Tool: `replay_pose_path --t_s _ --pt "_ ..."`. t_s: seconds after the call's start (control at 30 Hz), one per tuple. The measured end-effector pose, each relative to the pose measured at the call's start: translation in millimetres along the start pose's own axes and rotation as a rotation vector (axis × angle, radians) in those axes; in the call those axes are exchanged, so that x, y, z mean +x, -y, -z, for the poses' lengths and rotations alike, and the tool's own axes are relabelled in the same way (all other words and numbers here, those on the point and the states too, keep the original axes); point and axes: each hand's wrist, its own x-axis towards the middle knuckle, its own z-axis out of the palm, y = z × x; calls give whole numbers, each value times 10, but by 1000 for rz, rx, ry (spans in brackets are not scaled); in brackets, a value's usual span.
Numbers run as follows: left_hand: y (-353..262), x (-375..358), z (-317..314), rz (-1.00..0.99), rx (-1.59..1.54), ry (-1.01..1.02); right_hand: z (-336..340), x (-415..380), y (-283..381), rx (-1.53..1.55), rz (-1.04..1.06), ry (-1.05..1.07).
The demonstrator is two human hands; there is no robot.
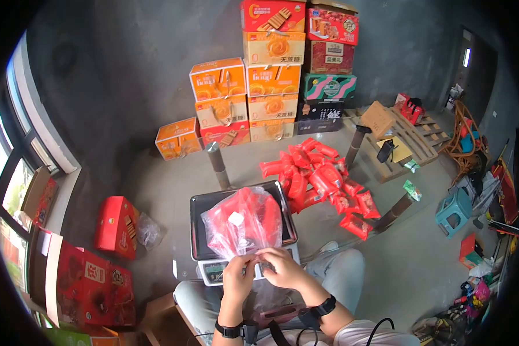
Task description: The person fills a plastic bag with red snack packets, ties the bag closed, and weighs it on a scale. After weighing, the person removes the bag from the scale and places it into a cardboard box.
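Observation:
A clear plastic bag [245,216] full of red packets rests on the black tray [197,245] of a white digital scale [294,254]. A small white label shows through the bag. My left hand [238,277] and my right hand [279,268] meet at the gathered neck of the bag, just above the scale's display [215,269]. Both sets of fingers are closed on the plastic. Several loose red snack packets [323,179] lie heaped on the glass table to the right of the scale.
Stacked cartons [274,81] stand against the back wall. A red box [116,228] and crumpled plastic [150,230] are on the floor at left. To the right are a wooden pallet [403,155], a blue stool [452,210] and a wicker chair [461,138]. Green wrappers [412,190] lie at the table's right edge.

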Motion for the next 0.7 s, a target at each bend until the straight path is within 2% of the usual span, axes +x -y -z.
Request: replay_pose_path --t_s 0.13,0.23,0.3,0.37,0.5,0.53,0.6,0.7 --pt "18 -12 30 30 -55 65 -29 -38 1 -93 1 50" --pt "-14 -9 51 -3 25 43 -87 -22 -4 -180 20 29" --pt "-28 1 100 -21 108 82 -116 -20 -87 -289 140 -7" --pt "-32 0 114 -34 89 144 -100 -25 -98 -272 137 -26" --pt "15 -30 84 -5 11 141 -75 1 -48 -243 176 -131" --pt "35 -39 70 56 -51 109 -84 7 -24 -241 176 -132" --pt "43 -38 73 118 -111 79 -113 25 28 -67 147 -303" --pt "46 -26 94 143 -135 88 -57 50 33 -188 264 -246"
